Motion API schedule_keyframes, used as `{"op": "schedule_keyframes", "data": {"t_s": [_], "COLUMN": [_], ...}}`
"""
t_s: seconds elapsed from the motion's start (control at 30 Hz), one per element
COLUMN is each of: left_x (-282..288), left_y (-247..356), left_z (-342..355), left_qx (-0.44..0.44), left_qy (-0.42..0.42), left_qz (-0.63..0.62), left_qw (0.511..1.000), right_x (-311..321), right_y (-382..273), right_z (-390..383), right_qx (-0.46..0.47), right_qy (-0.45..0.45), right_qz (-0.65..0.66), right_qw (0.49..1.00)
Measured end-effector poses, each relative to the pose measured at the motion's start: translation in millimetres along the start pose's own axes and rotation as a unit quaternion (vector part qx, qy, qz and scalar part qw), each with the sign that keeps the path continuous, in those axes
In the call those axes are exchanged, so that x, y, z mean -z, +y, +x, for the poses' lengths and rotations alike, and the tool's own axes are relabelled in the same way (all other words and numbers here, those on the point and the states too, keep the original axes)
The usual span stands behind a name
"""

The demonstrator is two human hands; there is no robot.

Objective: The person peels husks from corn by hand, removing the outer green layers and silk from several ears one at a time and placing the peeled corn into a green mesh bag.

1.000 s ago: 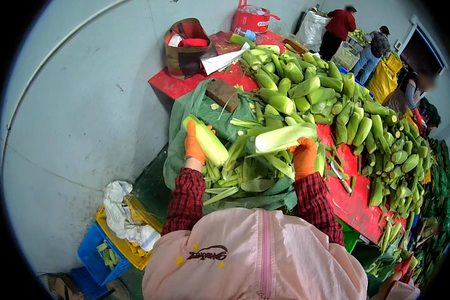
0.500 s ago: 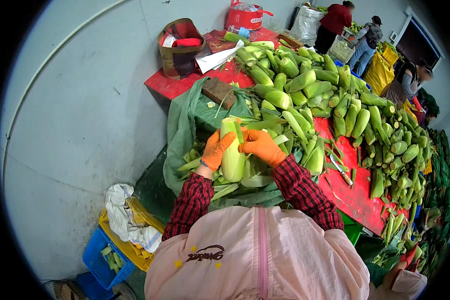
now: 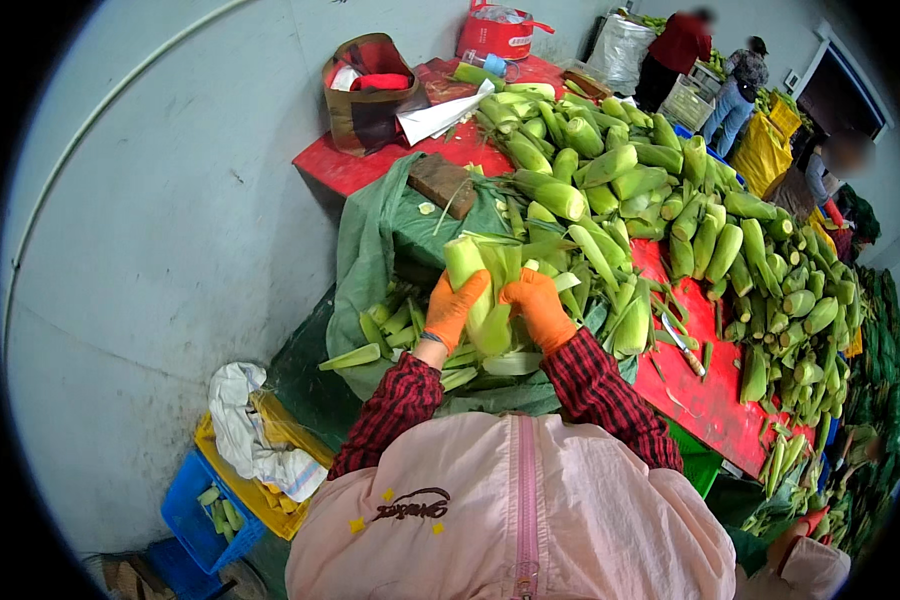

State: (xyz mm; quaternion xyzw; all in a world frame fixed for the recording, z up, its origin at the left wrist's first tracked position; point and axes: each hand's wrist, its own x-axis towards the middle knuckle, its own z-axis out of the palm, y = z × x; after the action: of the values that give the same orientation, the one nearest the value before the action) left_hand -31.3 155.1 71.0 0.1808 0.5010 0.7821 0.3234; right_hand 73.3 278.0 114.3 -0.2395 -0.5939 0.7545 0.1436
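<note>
An ear of corn (image 3: 466, 262) in pale green husk stands tilted in front of me. My left hand (image 3: 454, 308), in an orange glove, is closed around its side. Beside it my right hand (image 3: 538, 308), also gloved in orange, is closed on a husk leaf (image 3: 506, 262) that spreads away from the ear. Beneath both hands lie loose husk leaves (image 3: 515, 362) on a green sack cloth (image 3: 365, 240). A brown block (image 3: 442, 184) rests on the cloth just beyond.
A large heap of unhusked corn (image 3: 660, 180) covers the red table (image 3: 710, 400) to the right. On that table lies a knife (image 3: 683, 345). At the far left stand a bag (image 3: 372, 100) and white paper (image 3: 444, 112). Blue crate (image 3: 210, 520) at lower left; several people work at the back.
My right hand has drawn a husk leaf away to the right, so it now spreads off the ear. My left hand has shifted slightly right with the corn.
</note>
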Motion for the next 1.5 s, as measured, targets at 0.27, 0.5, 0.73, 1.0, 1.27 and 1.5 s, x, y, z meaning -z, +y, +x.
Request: {"op": "schedule_keyframes", "data": {"t_s": [0.27,0.5,0.73,1.0,1.27,1.5], "left_x": [75.6,20.8,-117.5,-141.7,-148.7,-98.0], "left_y": [8.3,32.7,-17.2,-78.9,-72.6,-59.0], "left_z": [13.4,10.9,-10.3,21.6,37.4,19.4], "left_qx": [0.016,-0.029,-0.131,0.120,0.113,0.104], "left_qy": [0.035,0.014,-0.341,-0.352,-0.193,-0.036], "left_qz": [-0.350,-0.012,0.248,0.127,0.202,0.232], "left_qw": [0.936,0.999,0.897,0.920,0.954,0.967], "right_x": [50.4,7.6,91.5,237.1,383.9,462.9], "right_y": [-3.3,-37.0,-33.6,69.9,65.7,16.0], "right_z": [13.7,-9.6,-99.6,-303.4,-206.3,15.5], "right_qx": [0.063,0.111,0.157,0.005,0.063,-0.026], "right_qy": [0.084,-0.001,0.202,0.576,0.522,0.473], "right_qz": [-0.107,-0.327,-0.118,-0.291,-0.227,-0.361], "right_qw": [0.989,0.938,0.959,0.764,0.819,0.804]}}
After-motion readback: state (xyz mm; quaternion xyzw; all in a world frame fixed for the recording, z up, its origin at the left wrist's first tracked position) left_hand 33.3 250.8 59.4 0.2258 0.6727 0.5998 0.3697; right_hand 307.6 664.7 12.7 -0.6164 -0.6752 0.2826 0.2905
